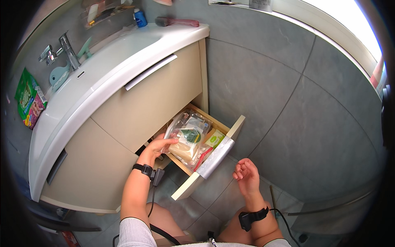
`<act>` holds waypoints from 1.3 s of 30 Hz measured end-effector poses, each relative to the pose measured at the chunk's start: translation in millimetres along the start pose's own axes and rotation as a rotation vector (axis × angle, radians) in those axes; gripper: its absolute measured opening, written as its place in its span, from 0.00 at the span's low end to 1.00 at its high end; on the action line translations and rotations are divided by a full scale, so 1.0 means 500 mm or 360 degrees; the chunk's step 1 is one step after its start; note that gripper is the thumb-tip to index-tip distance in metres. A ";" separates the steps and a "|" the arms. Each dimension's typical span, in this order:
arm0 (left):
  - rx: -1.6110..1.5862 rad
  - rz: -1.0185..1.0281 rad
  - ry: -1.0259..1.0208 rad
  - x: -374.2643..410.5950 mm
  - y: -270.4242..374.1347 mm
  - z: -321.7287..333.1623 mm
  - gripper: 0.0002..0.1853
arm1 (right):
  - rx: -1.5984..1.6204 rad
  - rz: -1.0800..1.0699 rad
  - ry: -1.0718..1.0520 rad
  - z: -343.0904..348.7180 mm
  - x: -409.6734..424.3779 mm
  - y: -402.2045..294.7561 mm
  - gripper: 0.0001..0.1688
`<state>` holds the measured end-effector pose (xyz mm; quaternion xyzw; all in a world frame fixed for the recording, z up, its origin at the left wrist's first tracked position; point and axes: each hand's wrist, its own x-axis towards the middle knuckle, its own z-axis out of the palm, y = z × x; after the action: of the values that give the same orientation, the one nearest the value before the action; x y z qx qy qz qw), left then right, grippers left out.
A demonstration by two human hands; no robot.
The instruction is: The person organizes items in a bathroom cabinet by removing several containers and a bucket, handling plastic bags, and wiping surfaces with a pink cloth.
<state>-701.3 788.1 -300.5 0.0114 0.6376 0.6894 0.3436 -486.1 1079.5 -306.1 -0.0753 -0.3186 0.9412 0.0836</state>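
Note:
My left hand [159,145] grips the near-left edge of a clear plastic bag [172,126], its thumb lying on top of the film. The bag sits in a pulled-out wooden drawer [217,123] and shows a green oval label [190,136] with writing. Pale flat contents are visible through the film. Close to the drawer front lie a green-and-white packet [215,138] and a red strip-like item [203,158]. Right of the drawer, my right hand [247,173] hangs in the air, empty, with loosely curled fingers. Parts of the drawer's contents are hidden under the bag.
Above the drawer stands a beige vanity cabinet [166,83] with a white washbasin [123,55] and a chrome faucet [69,51]. A green bag [29,98] leans at the basin's left end. Grey tiled wall [262,77] bounds the right. A cable [153,197] hangs by my left wrist.

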 end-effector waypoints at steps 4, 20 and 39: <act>0.0067 0.0013 -0.0034 0.007 0.011 0.012 0.22 | 0.0031 0.0027 -0.0004 -0.006 0.002 0.002 0.11; 0.2600 0.1346 0.0581 0.022 0.003 0.156 0.39 | 0.0087 0.0058 0.0049 -0.018 0.013 0.014 0.11; 0.1136 0.1172 0.0478 -0.213 -0.078 0.110 0.16 | -0.2191 -0.1385 -0.0458 0.076 0.021 0.096 0.32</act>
<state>-577.2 782.1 -279.7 0.2517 0.8285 0.4986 -0.0414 -508.9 1021.6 -306.5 0.1417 -0.8320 0.4195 0.3342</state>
